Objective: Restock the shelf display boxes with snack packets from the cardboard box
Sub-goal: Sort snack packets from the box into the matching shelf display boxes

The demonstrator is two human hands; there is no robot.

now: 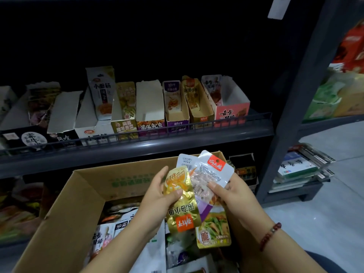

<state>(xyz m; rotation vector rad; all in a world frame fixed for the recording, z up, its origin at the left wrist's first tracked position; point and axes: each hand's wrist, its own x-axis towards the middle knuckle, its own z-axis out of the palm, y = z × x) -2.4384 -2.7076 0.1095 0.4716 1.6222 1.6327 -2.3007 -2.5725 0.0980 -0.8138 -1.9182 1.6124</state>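
Note:
My left hand [157,196] grips a gold snack packet [180,205] with an orange label, thumb across its front. My right hand [234,196] holds a fan of packets: a clear one with a red and white top [211,170], a white one behind it [185,161], and a gold one with a vegetable picture [214,231] hanging lower. Both hands hover over the open cardboard box [84,184], which holds several loose packets [118,223]. A row of display boxes [149,107] stands on the shelf above, some nearly empty.
A wire rail [137,133] runs along the front edge of the dark shelf. A lower shelf at the left holds more snack bags [17,209]. To the right, a grey rack upright [291,95] separates another shelving unit with stacked goods [301,166] and grey floor.

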